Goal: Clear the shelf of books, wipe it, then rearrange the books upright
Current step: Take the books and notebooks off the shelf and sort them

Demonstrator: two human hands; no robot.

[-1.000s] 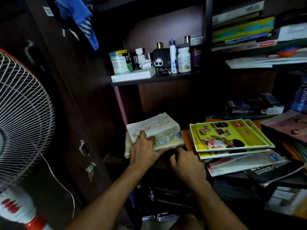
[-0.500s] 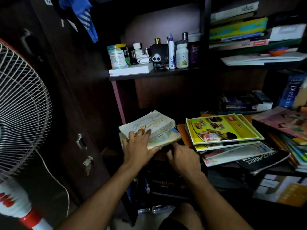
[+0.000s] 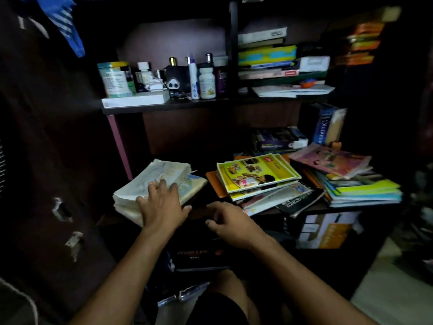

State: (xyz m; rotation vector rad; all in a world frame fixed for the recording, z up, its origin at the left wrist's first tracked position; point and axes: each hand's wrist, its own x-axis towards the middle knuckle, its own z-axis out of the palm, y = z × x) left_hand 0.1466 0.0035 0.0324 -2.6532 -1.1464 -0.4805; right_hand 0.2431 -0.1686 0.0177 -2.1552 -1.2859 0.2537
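Dim wooden bookshelf (image 3: pixel 210 106), books lying flat across lower shelf. Left hand (image 3: pixel 161 205) rests on pale worn book (image 3: pixel 154 181) at near left, fingers spread almost straight over cover. Right hand (image 3: pixel 230 222) just beside it at shelf's near edge, fingers loosely curled, holding nothing visible. Yellow-covered book (image 3: pixel 255 172) tops slanting pile to right; blue dictionary (image 3: pixel 324 125) stands upright far right. Bottles and tins (image 3: pixel 161 78) crowd upper shelf.
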